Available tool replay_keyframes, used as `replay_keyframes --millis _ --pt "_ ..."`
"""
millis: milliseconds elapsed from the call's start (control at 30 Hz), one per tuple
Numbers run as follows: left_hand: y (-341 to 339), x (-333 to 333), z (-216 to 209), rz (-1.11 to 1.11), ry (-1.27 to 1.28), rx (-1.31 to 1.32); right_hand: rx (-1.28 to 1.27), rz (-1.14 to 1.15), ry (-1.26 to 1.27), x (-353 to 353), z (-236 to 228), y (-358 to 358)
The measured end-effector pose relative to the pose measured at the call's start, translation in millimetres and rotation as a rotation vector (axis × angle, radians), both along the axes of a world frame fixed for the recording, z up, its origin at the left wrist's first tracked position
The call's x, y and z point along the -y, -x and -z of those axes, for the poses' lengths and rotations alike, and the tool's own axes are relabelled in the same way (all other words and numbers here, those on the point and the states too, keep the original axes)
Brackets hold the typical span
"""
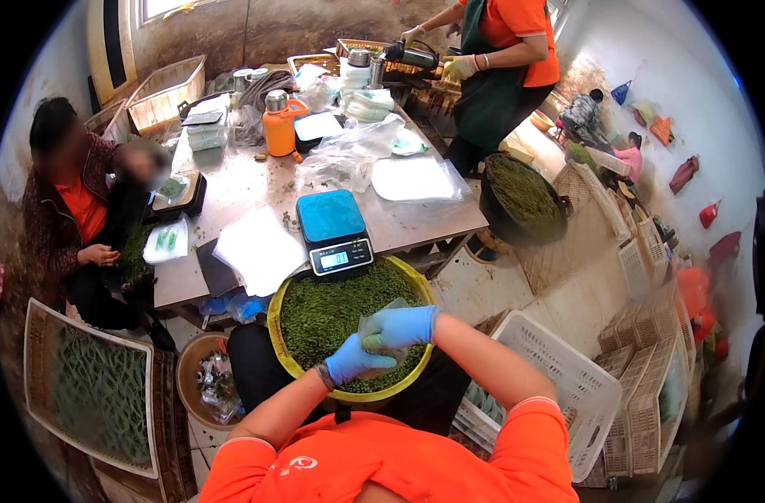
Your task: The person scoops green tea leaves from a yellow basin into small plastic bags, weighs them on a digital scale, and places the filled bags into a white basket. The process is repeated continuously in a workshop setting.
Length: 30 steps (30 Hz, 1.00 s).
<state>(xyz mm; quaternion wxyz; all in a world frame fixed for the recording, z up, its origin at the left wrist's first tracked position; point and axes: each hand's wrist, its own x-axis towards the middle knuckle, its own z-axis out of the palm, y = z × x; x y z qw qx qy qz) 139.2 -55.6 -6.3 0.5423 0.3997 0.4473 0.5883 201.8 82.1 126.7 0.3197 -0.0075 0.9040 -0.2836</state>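
Head view: the right hand (399, 327), in a blue glove, is seen clamped on the edge of a small clear plastic bag (381, 323), while the left hand (353, 360), also gloved in blue, is closed against the bag's lower part, the two hands touching over the middle of a yellow basin (275, 323) heaped with green tea leaves (320, 310). The bag is held just above the leaves; its long axis appears to run from lower left to upper right, and its mouth seems turned up and away from the person — though the hands hide most of it, so this cannot be told for sure. Leaves could be spilled over the basin's near rim if the thin film slips or folds shut. Beyond the basin, a blue scale (334, 230) rests at the near edge of the surface (416, 220).
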Motion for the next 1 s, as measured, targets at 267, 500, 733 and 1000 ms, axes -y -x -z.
replay_keyframes --millis 267,500,733,1000 --pt "4 -3 -31 -0.29 -0.085 -0.29 -0.168 -0.001 0.048 -3 -34 -20" --pt "5 -12 -6 -0.364 -0.188 -0.191 -0.202 0.048 0.026 -6 -66 -33" --pt "-4 -19 -18 -0.516 -0.227 -0.409 -0.451 -0.026 -0.134 -8 -32 -29" --pt "-2 -18 -25 -0.458 -0.213 -0.439 -0.447 -0.007 -0.052 -15 -25 -39"
